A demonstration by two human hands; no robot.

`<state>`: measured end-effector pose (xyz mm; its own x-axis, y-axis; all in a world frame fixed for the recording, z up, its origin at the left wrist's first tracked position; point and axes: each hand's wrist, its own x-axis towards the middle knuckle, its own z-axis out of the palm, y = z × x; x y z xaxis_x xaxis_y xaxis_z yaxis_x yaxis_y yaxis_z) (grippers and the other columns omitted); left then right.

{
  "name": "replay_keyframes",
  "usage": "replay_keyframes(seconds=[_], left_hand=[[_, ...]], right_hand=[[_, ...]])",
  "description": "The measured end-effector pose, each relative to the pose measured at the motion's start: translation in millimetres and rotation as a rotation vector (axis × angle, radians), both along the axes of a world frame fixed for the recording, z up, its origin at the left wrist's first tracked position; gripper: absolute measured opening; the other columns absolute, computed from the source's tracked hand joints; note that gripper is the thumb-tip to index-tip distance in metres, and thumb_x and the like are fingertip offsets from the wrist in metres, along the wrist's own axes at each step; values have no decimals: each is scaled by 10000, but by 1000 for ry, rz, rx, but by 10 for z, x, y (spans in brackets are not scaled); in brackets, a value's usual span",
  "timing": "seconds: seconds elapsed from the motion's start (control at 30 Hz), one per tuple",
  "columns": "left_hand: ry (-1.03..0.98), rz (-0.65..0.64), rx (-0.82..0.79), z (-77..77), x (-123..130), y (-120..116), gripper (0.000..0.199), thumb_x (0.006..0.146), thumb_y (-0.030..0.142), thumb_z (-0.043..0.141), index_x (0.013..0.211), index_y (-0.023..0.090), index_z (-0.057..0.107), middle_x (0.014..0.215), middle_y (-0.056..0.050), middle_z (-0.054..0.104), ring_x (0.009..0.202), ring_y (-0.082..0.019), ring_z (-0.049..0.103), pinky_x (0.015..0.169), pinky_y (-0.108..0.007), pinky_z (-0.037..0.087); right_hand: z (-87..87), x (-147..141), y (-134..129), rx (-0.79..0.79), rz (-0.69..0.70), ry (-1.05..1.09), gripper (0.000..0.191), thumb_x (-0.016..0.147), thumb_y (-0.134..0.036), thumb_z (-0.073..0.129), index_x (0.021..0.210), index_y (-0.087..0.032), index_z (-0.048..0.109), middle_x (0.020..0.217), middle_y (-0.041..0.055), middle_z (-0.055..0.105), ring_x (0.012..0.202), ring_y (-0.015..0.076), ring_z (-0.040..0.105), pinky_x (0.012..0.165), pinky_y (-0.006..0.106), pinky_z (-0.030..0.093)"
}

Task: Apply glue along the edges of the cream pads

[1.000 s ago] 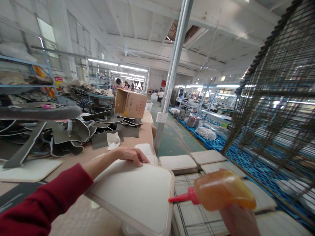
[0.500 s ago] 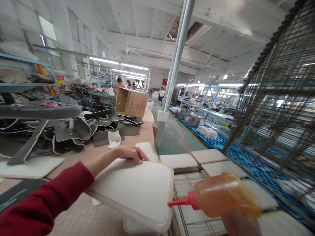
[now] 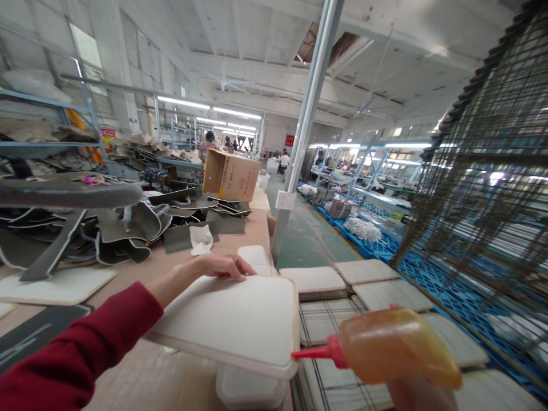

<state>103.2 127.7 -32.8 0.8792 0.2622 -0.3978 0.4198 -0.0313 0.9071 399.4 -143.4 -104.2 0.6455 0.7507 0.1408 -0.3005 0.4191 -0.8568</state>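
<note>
Left hand (image 3: 225,266): fingers clamped on white panel (image 3: 231,322), presumably for steadiness. Right hand (image 3: 422,393): fingers clasping amber bottle (image 3: 391,346) sideways, apparently so the red nozzle (image 3: 319,352) reaches the panel.

A deep red sleeve (image 3: 92,337) is worn on the left, its plain, matte cloth gathered into soft folds and darkened where it is creased. It is finished with a straight cuff (image 3: 149,301), stopped short of the wrist (image 3: 194,270), and the left hand (image 3: 223,266) is shown bare. The right hand (image 3: 422,395), also bare, is blurred and partly hidden from view
</note>
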Motion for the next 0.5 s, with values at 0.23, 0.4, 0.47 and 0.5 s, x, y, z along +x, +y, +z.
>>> replay_keyframes(seconds=[0.23, 0.4, 0.47, 0.5], left_hand=[[-32, 49, -18, -67, -58, 7, 440, 660, 268, 658, 1092, 188, 677, 902, -15, 718, 760, -177, 628, 588, -207, 413], [-49, 77, -43, -124, -90, -10, 455, 679, 261, 638, 1126, 183, 658, 901, -8, 720, 746, -173, 632, 616, -214, 423], [-68, 98, -41, -156, -105, -12, 451, 681, 256, 635, 1125, 178, 660, 924, -11, 718, 785, -180, 633, 654, -216, 429], [-82, 112, -39, -173, -112, -14, 445, 680, 251, 635, 1117, 175, 664, 938, -13, 717, 810, -183, 633, 679, -217, 431]], right_hand=[[175, -249, -13, -3, -93, -5, 775, 551, -375, 829, 1248, -335, 492, 1110, -29, 632, 775, 137, 618, 637, 159, 494], [-21, -116, 5, -4, -238, -135, 617, 601, -435, 784, 1165, -307, 572, 1139, 10, 607, 719, 167, 598, 632, 251, 523], [-94, -54, 16, 7, -322, -194, 501, 587, -442, 779, 1043, -290, 638, 1063, 35, 632, 833, 254, 615, 676, 354, 544], [-110, -39, 21, 13, -347, -218, 446, 597, -445, 768, 999, -288, 655, 1040, 44, 636, 874, 288, 612, 699, 404, 544]])
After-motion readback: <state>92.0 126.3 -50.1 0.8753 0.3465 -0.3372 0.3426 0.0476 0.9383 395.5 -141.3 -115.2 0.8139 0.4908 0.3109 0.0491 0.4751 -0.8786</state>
